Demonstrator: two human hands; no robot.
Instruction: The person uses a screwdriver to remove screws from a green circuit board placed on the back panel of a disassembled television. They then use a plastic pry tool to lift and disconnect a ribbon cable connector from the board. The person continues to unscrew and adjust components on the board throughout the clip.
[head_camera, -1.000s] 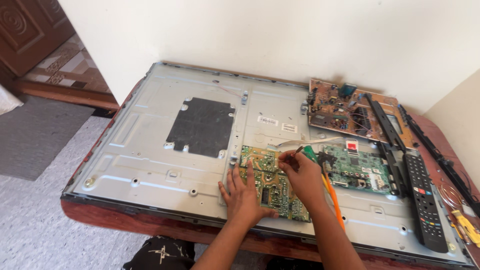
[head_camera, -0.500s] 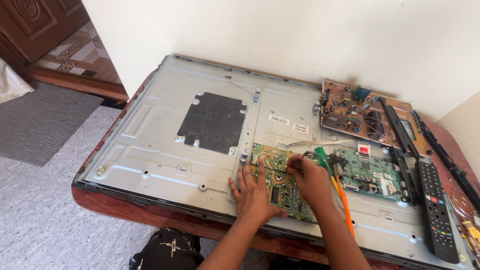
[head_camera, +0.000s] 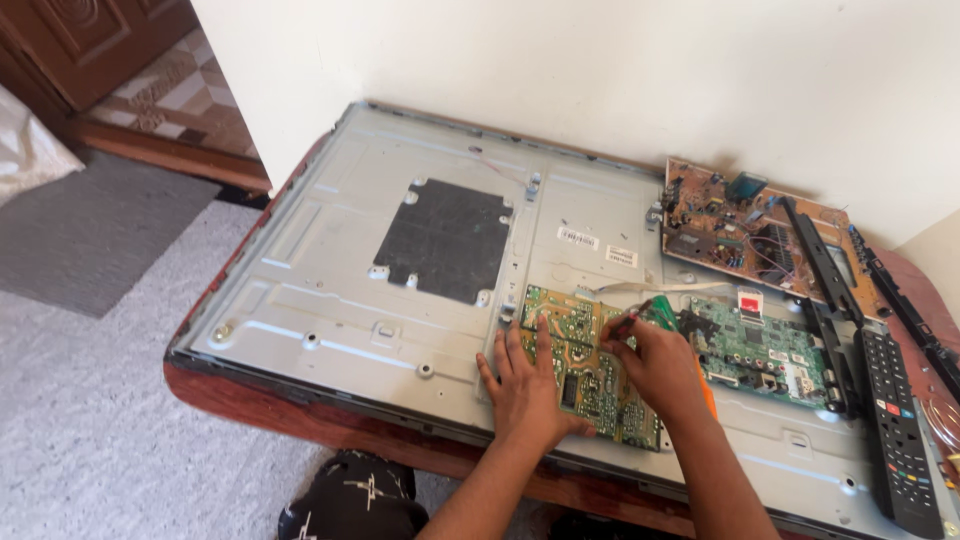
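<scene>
Circuit board (head_camera: 590, 365) | left hand (head_camera: 525, 385) flat on it | right hand (head_camera: 655, 360) gripping screwdriver (head_camera: 665, 315)

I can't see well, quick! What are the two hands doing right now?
Left hand: open, lying flat on the yellow-green circuit board.
Right hand: closed around a screwdriver with a green and orange handle, tip at the board.
</scene>
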